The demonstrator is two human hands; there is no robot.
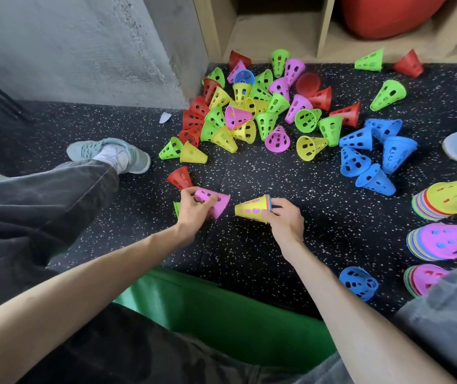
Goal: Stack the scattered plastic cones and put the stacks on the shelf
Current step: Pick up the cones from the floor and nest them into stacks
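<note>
Three stacks (443, 242) lay finished beside us, none shelved, while our left hand (194, 210) gripped a pink cone (216, 202), our right (284, 217) pinched a small stack (253, 207), dozens of cones (249, 112) left.

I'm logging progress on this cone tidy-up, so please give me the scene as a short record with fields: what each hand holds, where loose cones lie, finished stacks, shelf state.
left hand: grips a single pink cone
right hand: holds a small stack topped by a yellow cone, lying sideways
loose cones: mixed pile on the floor before the shelf; blue group to its right
finished stacks: three on the floor at right, yellow-topped, pink-topped, pink-topped
shelf: no cone stacks visible in it
</note>
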